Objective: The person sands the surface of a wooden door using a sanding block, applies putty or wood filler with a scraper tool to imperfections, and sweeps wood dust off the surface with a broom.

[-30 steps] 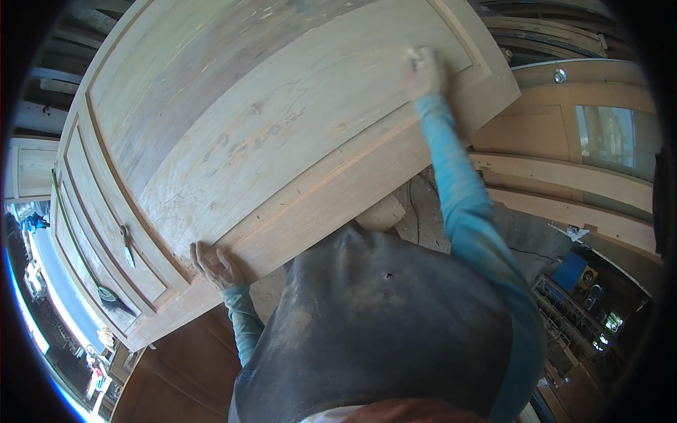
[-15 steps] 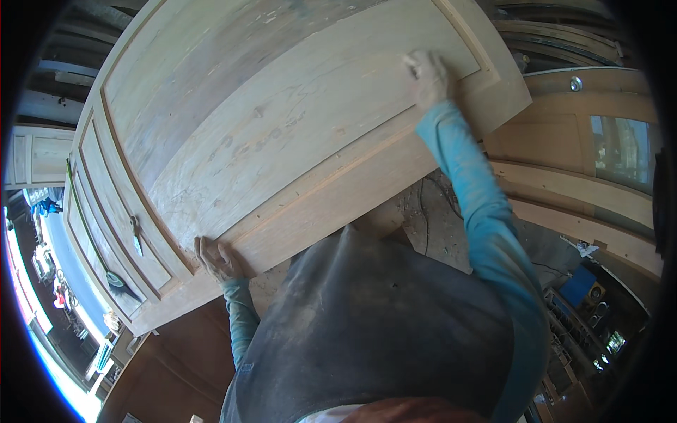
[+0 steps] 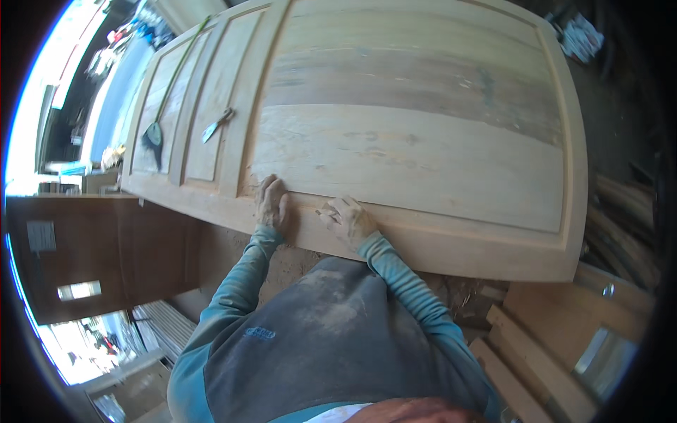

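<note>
A large pale wooden panel door (image 3: 416,166) lies flat before me, its big panel partly sanded-looking and partly darker and stained. On its near rail, by the panel's left corner, rests my left hand (image 3: 271,202), open with fingers laid on the wood. Just right of it, my right hand (image 3: 350,220) is closed over the panel's near edge; a small brownish bit shows at its fingers, too unclear to name. A scraper with a metal blade (image 3: 217,125) lies on the door's left part. Beside that is a dark-bristled brush (image 3: 153,134) with a long green handle.
A brown board (image 3: 106,247) stands at the left. Wooden frames and planks (image 3: 543,359) lean at the lower right, near the door's corner. Long timber pieces (image 3: 624,218) are stacked at the right. A crumpled light bag (image 3: 582,39) sits beyond the far right corner.
My right hand has come from the panel's far right end to its near left edge, close to my left hand. My view has turned, so the door lies straighter across it.
</note>
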`<state>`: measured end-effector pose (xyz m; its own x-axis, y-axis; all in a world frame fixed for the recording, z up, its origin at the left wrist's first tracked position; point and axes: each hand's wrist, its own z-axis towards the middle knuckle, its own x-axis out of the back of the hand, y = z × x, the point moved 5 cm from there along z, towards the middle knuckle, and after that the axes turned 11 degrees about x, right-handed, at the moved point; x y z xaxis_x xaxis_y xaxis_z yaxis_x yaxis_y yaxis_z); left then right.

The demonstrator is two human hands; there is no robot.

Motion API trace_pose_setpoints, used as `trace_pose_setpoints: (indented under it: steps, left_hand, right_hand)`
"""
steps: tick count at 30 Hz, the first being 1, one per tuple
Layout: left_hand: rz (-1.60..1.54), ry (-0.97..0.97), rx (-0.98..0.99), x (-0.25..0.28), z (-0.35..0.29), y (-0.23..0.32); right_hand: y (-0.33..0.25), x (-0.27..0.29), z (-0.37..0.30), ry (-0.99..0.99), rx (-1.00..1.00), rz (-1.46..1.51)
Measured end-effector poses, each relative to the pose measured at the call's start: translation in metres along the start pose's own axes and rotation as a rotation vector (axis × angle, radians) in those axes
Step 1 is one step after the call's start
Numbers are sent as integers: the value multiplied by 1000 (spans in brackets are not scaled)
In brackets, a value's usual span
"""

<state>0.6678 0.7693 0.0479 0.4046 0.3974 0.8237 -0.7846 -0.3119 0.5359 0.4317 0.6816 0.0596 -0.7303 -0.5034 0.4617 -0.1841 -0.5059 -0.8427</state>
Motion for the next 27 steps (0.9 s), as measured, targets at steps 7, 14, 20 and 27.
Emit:
trace_pose_setpoints:
  steps: [7,14,20,27]
  left_hand:
    - [-488,-217,122,13,-42,82]
    - [-907,-307,391,12,-89,87]
    - [-916,-349,419,41,-103,40]
    - [-844,-42,570,58,-127,-9]
  right_hand:
    - [8,24,-4,57,-363,283]
    - [-31,-30,13,-42,-229,432]
    - [-61,-78,11,-211,-264,541]
    - [-80,-70,17,-152,-80,-22]
